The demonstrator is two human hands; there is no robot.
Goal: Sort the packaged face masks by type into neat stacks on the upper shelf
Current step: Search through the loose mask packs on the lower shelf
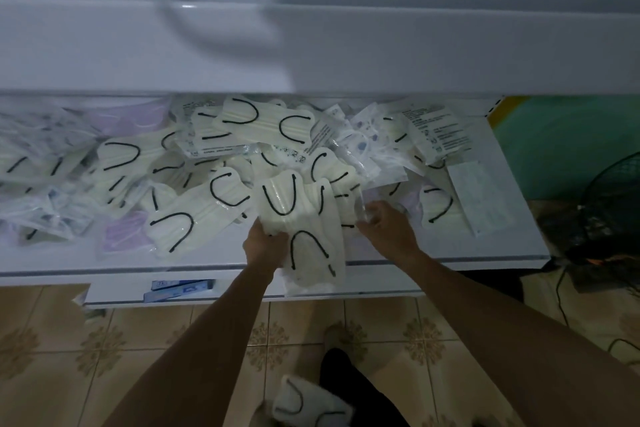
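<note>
**Step in hand: gathering the cream type.** Far left of the bundle [304, 218], lilac masks [121, 236] and loose cream masks [180, 229] lie mixed and overlapping on the shelf [104, 272]. No neat stack shows anywhere.

At the bundle's left edge, the left hand [265, 246] grips it, with fingers curled round several cream masks with black ear loops. The bundle's lower end overhangs the shelf's front lip. Just right of the bundle, the right hand [389, 229] pinches the edge of a clear packet [362, 208]. Farther right lie printed packets [367, 135] and a flat packet [467, 194]. Well right of the bundle, off the shelf, stands a fan [616, 191]. Below the bundle, boxes [180, 288] sit on a lower board and a fallen mask [308, 406] lies on the floor.

**Next move (judged).** If the clear packet is of the cream type, it joins the bundle. The edges then need squaring, and a bare patch has to be cleared before the bundle can be set down as a stack. The wrappers look slick, so a loose grip could shed more masks.

**Hard to make out.**
- The number of masks in the bundle cannot be told, nor what the clear packet holds.
- The panel [311, 45] above the bundle is blurred, so whether it is the upper shelf cannot be told.
- The pile far left of the bundle is smeared.
- The print on the packets is illegible.
</note>
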